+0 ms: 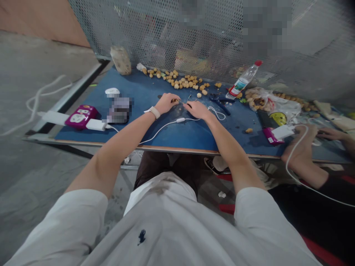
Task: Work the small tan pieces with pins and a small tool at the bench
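My left hand (167,103) reaches over the middle of the blue table (177,135), fingers closed around something too small to make out. Close on its right, my right hand (195,109) has its fingers curled in a pinch; what they hold is hidden. Thin tips or wires show between and just behind the two hands. A white cable (161,128) with a small inline piece (180,120) runs across the table to my right hand, and its loop lies right of that hand. Dark-handled pliers (223,106) lie further right.
Many round tan pieces (184,82) line the mesh panel (155,33). A bottle (240,85) leans at the back right. Purple power blocks sit left (81,117) and right (272,137). A bag (121,60) stands back left. Another person's arm (303,159) rests at the right.
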Available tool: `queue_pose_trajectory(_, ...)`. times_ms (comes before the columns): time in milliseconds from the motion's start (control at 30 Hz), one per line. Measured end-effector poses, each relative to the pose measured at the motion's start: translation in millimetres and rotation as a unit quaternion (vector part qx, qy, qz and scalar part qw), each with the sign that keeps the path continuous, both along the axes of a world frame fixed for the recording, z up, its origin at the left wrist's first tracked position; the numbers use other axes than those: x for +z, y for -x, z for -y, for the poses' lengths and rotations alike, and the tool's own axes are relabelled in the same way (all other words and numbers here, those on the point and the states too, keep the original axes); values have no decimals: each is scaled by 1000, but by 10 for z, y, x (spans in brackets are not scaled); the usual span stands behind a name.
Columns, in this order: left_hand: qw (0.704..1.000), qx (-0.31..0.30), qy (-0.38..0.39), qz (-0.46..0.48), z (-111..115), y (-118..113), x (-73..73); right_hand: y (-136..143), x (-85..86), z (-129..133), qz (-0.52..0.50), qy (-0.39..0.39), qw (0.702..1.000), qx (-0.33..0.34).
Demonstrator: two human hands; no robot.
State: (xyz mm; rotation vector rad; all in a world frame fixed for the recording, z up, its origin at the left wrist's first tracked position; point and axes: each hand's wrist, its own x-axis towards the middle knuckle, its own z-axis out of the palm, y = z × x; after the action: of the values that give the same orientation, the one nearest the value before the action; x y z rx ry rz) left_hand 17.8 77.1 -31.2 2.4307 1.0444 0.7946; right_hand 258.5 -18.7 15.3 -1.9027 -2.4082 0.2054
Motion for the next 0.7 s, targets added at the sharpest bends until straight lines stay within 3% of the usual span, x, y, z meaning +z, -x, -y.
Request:
queue_pose_trajectory(333, 1000, -20, -16, 12, -60, -7, -54, -34, -13, -35, -8, -5, 1000, 9)
queue_pose_trajectory(700, 1000, -16, -10, -2, 14, -27, -11, -74, -11, -27, -12, 1, 1000, 20)
